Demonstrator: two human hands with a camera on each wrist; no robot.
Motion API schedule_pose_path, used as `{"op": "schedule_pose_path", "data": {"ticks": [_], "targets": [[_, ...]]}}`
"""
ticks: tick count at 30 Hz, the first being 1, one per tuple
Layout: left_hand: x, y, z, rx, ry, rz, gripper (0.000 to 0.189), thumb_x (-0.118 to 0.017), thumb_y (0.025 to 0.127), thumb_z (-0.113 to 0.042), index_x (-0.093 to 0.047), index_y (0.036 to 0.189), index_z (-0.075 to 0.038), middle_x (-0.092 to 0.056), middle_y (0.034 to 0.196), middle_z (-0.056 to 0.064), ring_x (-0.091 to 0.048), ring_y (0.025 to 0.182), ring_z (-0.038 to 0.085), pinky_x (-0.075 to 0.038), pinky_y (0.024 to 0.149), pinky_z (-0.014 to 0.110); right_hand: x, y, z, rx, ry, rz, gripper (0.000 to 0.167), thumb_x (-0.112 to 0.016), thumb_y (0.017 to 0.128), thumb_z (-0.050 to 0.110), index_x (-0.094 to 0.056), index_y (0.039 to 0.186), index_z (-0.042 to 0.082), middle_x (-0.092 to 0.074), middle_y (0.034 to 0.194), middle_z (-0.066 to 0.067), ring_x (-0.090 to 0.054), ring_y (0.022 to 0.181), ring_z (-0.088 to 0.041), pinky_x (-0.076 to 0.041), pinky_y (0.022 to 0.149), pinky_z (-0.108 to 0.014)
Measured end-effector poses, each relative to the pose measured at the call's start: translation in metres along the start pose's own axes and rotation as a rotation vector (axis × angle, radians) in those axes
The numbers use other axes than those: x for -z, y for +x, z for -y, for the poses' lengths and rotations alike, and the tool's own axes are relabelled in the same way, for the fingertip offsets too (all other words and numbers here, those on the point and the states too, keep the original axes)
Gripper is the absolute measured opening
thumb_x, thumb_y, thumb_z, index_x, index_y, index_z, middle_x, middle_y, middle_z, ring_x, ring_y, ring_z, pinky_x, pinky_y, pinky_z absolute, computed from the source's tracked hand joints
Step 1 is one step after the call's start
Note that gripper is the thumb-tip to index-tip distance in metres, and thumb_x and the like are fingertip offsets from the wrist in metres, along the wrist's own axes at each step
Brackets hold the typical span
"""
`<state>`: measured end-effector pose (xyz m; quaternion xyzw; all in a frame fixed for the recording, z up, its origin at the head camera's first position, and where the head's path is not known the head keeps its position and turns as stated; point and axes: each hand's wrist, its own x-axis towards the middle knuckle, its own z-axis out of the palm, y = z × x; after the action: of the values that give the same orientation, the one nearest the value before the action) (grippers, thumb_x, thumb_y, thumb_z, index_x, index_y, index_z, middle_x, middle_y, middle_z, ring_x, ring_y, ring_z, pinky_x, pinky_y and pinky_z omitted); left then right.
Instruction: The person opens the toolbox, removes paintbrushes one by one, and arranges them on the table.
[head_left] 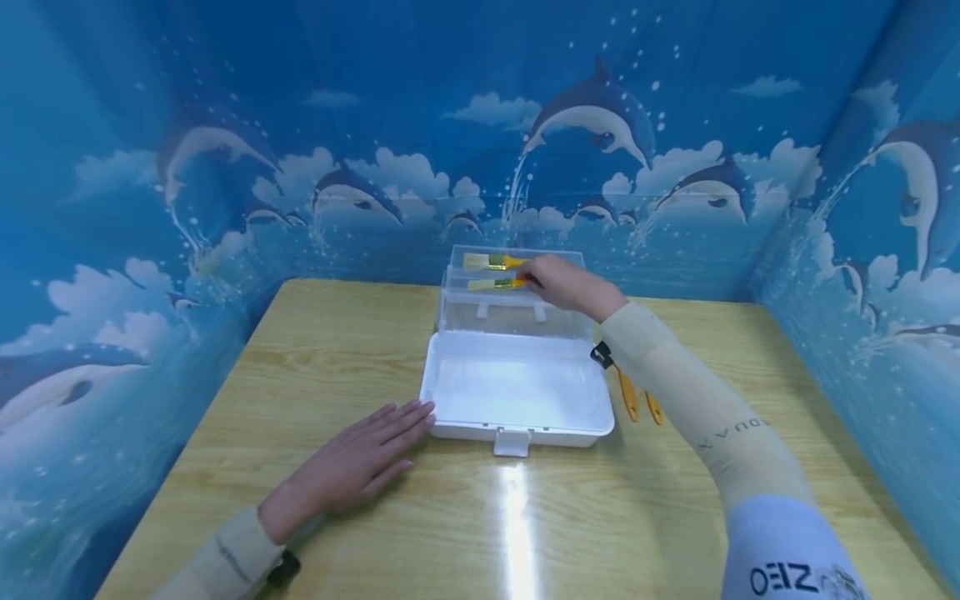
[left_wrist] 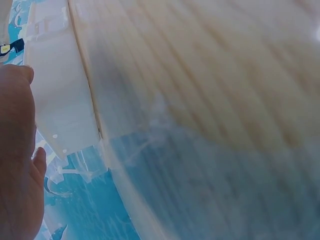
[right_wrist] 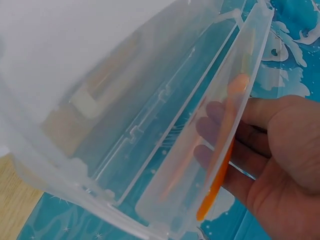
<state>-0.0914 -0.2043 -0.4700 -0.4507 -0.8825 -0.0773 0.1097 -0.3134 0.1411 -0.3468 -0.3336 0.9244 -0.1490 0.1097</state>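
A white plastic box (head_left: 517,383) stands with its clear lid raised at the back and a translucent tray (head_left: 459,304) above. Two flat paintbrushes with pale bristles, an upper brush (head_left: 480,262) and a lower brush (head_left: 491,284), lie at the tray, bristles pointing left. My right hand (head_left: 558,282) reaches over the tray's right half, fingers curled at an orange brush handle (right_wrist: 216,187); the tray wall veils the fingertips. My left hand (head_left: 367,454) lies flat with fingers straight, fingertips against the box's front left corner.
Right of the box, more orange brush handles (head_left: 628,396) lie on the wooden table (head_left: 337,333), partly hidden by my right forearm. A white latch (head_left: 512,442) hangs at the box front. Dolphin-printed curtains (head_left: 420,167) close off the back and sides.
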Motion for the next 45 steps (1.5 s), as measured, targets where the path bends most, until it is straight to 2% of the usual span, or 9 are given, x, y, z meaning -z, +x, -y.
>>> {"op": "schedule_pose_path", "data": {"ticks": [10,13,17,25,35,40,45], "targets": [[-0.001,0.0,0.001,-0.005,0.002,0.008,0.067,-0.058,0.102,-0.03,-0.03,0.16,-0.009,-0.025,0.168,0.006,-0.029,0.153,0.025,-0.009,0.13,0.033,0.002,-0.003,0.005,0.004,-0.023,0.007,0.026,-0.054,0.105,0.003,-0.069,0.126,0.0,-0.069,0.127,-0.017,-0.065,0.12,-0.03,-0.055,0.104,-0.044],[-0.001,0.0,0.001,-0.007,0.002,0.005,0.068,-0.058,0.102,-0.03,-0.03,0.16,-0.009,-0.025,0.168,0.007,-0.029,0.153,0.026,-0.011,0.13,0.034,0.001,-0.003,0.005,-0.005,-0.028,0.004,0.027,-0.053,0.105,0.003,-0.068,0.127,0.0,-0.069,0.128,-0.017,-0.064,0.121,-0.031,-0.055,0.105,-0.044],[0.0,0.0,0.0,-0.005,0.002,0.003,0.068,-0.058,0.102,-0.03,-0.03,0.16,-0.009,-0.025,0.169,0.006,-0.028,0.154,0.025,-0.014,0.129,0.037,0.0,-0.003,0.003,-0.01,-0.052,-0.009,0.026,-0.055,0.104,0.004,-0.069,0.126,0.002,-0.07,0.126,-0.015,-0.065,0.12,-0.03,-0.056,0.104,-0.043],[0.0,0.0,0.001,-0.011,0.002,-0.005,0.067,-0.057,0.103,-0.03,-0.03,0.16,-0.008,-0.027,0.168,0.008,-0.03,0.153,0.026,-0.01,0.13,0.033,-0.002,-0.005,-0.001,-0.021,-0.12,-0.05,0.024,-0.06,0.103,0.009,-0.072,0.123,0.005,-0.073,0.121,-0.013,-0.068,0.114,-0.028,-0.058,0.1,-0.043],[0.0,0.001,0.001,-0.005,-0.009,0.003,0.066,-0.055,0.104,-0.031,-0.029,0.161,-0.009,-0.026,0.168,0.007,-0.029,0.153,0.026,-0.011,0.13,0.034,-0.002,-0.007,-0.002,-0.033,-0.154,-0.079,0.025,-0.06,0.103,0.012,-0.072,0.125,0.006,-0.073,0.122,-0.011,-0.069,0.112,-0.027,-0.058,0.1,-0.044],[-0.002,0.0,0.002,-0.013,0.0,-0.007,0.064,-0.052,0.105,-0.032,-0.029,0.16,-0.009,-0.027,0.168,0.007,-0.03,0.153,0.026,-0.011,0.13,0.033,-0.002,-0.008,-0.003,-0.043,-0.139,-0.091,0.027,-0.06,0.104,0.013,-0.071,0.127,0.007,-0.072,0.124,-0.011,-0.068,0.113,-0.027,-0.058,0.1,-0.044],[-0.002,0.0,0.002,-0.014,0.003,-0.005,0.065,-0.054,0.104,-0.032,-0.029,0.16,-0.009,-0.026,0.168,0.007,-0.029,0.153,0.025,-0.013,0.13,0.035,-0.004,-0.01,-0.006,-0.052,-0.109,-0.115,0.027,-0.06,0.103,0.013,-0.07,0.128,0.007,-0.072,0.126,-0.011,-0.068,0.114,-0.027,-0.058,0.099,-0.044]]}}
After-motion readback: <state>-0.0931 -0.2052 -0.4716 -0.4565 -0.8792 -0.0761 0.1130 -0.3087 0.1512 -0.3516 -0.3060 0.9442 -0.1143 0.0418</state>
